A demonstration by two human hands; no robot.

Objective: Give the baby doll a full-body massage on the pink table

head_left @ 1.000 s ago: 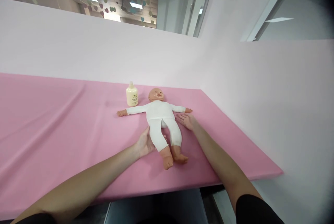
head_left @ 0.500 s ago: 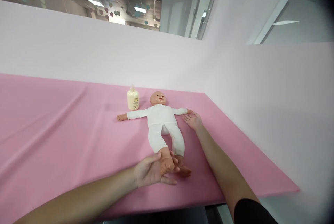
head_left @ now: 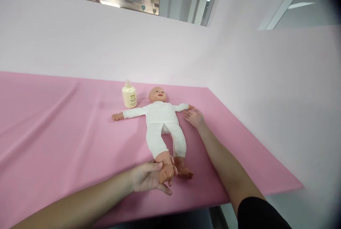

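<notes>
The left hand (head_left: pixel 149 178), moved down from the leg, loosely grasps the ankle of the baby doll (head_left: pixel 161 113) on the pink table cover (head_left: pixel 90 133), apparently shifting support there; the empty right hand (head_left: pixel 195 117) lies unclenched.

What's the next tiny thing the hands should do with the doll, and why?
Maybe the right hand could gently take hold of the doll's hand. It looks open and is right beside that little hand, though I can't tell if they touch. Meanwhile, the left hand is around the doll's ankle.
</notes>
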